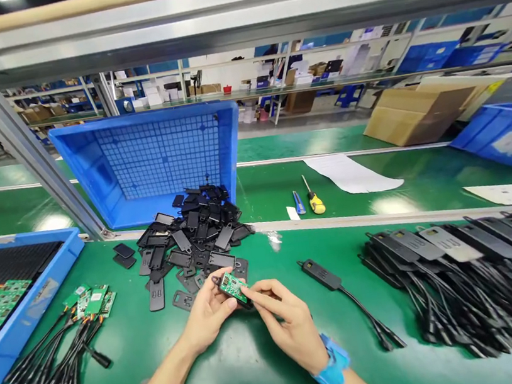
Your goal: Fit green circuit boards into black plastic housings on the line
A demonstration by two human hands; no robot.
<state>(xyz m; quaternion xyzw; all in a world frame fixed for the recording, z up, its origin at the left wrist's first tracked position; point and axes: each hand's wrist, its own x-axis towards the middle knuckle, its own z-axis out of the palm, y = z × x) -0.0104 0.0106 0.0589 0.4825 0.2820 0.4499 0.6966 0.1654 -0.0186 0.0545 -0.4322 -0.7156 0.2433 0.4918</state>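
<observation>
—Nearest: left hand (206,318), right hand (291,325). Beyond their fingers?
—One blue plastic crate (147,159); black plastic cases (195,232), too overlapped to count.
—Rightward?
—One forked black cable unit (321,274).
—Between the fingertips?
—One green circuit board (231,284) in a black shell, left fingers pinching, right fingertips bunched against it, grip unclear; markings too small to read.

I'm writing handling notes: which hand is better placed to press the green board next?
Probably the right hand: its fingertips are at the right end of the board, while the left hand grips the other end, steadying it.
</observation>
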